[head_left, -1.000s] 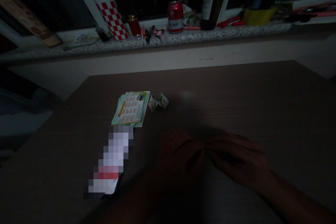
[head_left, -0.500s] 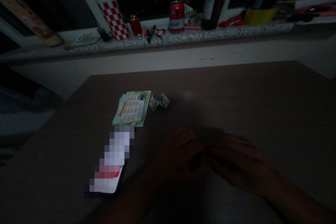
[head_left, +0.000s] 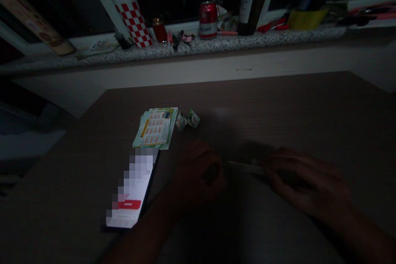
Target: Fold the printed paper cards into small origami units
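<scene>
Stretching from the pinched fingers of the right hand (head_left: 318,187) toward the curled left hand (head_left: 196,173), a pale strip (head_left: 247,168) is held over the worktop (head_left: 291,111); whether the left fingers grip it cannot be told.

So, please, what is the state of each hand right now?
Left hand: curled; too dark to tell whether it holds anything.
Right hand: closed on one end of a thin pale strip.

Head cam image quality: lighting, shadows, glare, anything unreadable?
Head view: dim overall, phone screen brightest and partly pixelated; head view: left hand and right hand very dark, shadows around them on the table, faint glare patch beyond; head view: pale strip between the hands too dim to identify.
</scene>
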Demonstrator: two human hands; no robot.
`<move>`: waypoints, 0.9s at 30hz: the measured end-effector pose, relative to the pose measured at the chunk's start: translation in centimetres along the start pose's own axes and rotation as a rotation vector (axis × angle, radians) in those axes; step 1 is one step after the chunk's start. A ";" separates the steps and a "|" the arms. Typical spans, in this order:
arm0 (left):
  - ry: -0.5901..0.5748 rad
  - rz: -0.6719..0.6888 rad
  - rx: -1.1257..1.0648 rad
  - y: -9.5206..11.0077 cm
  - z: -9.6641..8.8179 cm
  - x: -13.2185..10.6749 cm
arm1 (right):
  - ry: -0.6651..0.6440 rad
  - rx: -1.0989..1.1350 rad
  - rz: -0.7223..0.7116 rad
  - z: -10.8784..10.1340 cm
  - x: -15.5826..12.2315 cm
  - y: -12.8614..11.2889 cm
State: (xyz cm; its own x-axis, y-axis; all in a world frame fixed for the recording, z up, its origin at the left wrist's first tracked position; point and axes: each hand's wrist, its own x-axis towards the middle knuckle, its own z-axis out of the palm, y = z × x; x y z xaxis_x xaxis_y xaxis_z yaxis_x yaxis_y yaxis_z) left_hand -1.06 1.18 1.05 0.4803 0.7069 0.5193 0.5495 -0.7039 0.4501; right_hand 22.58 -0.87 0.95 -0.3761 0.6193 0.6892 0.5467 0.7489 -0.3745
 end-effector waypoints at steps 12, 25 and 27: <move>-0.105 -0.040 -0.160 1.1 0.9 -0.4 | -0.019 0.134 0.031 1.1 -0.1 -0.3; -0.207 -0.838 -1.126 0.5 1.6 -0.4 | -0.084 0.717 0.545 2.0 -0.8 -0.1; -0.222 -0.910 -1.212 0.4 1.8 -0.5 | -0.089 0.792 0.578 2.0 -0.8 -0.1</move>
State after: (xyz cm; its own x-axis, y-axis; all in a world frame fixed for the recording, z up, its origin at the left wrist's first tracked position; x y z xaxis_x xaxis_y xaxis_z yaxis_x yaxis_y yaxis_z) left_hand 0.12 0.71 -0.31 0.4501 0.8343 -0.3182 -0.1137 0.4070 0.9063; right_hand 21.30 -1.00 -0.80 -0.2818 0.9309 0.2323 0.0176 0.2470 -0.9688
